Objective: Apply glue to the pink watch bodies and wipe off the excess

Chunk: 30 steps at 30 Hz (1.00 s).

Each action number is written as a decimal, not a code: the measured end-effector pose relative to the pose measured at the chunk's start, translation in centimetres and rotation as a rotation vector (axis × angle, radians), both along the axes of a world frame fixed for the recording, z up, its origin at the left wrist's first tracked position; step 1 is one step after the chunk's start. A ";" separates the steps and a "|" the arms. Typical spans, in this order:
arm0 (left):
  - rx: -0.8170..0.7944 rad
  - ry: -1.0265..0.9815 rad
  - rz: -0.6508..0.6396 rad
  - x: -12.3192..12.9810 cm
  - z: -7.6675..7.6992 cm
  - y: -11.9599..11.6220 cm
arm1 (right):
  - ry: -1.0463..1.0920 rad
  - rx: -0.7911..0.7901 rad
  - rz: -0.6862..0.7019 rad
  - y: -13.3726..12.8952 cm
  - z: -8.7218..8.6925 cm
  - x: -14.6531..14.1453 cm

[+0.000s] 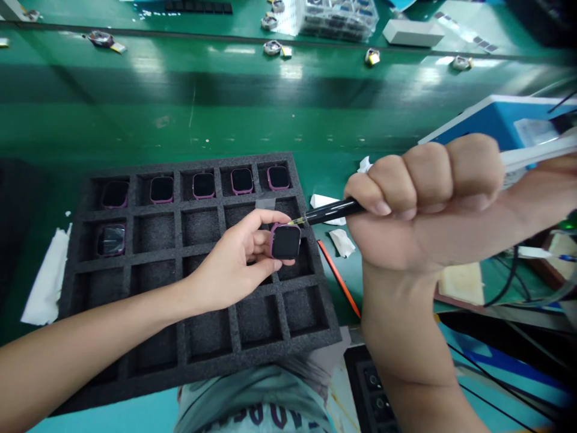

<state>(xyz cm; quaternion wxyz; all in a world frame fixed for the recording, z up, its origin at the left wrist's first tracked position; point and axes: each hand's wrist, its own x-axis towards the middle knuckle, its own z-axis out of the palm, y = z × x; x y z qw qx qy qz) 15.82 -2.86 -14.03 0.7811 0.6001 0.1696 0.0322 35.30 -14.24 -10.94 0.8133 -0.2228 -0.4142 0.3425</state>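
A smartwatch (pixel 286 242) with a purple case and dark screen is pinched in my left hand (pixel 229 261), above the right side of a black foam tray (pixel 225 362). Wrapped in a fist, my right hand (pixel 419 201) grips a slim black dispensing syringe (pixel 332 211). Its thin yellowish tip meets or nearly meets the watch's upper edge; exact contact cannot be made out. Several purple watches, among them one at the back right (pixel 278 177), sit in the tray's back row. Another watch (pixel 111 239), its screen glossy, lies in the second row at left.
An orange stick (pixel 339 279) and crumpled white tissue (pixel 342 243) lie right of the tray. More white tissue (pixel 47 276) is at left. Several small watch parts, including one at centre (pixel 273 48), line the back ledge. A blue-and-white box (pixel 500 120) stands behind my right hand.
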 end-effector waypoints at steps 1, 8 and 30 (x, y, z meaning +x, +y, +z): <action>-0.001 -0.001 0.001 0.0 0.0 0.0 | -0.021 0.034 0.019 -0.1 0.1 0.0; -0.005 -0.011 0.003 0.2 0.1 -0.1 | 0.006 0.002 0.103 -0.3 0.0 1.1; 0.006 0.005 -0.004 0.3 0.2 -0.1 | 0.009 0.180 0.246 0.4 -1.2 2.3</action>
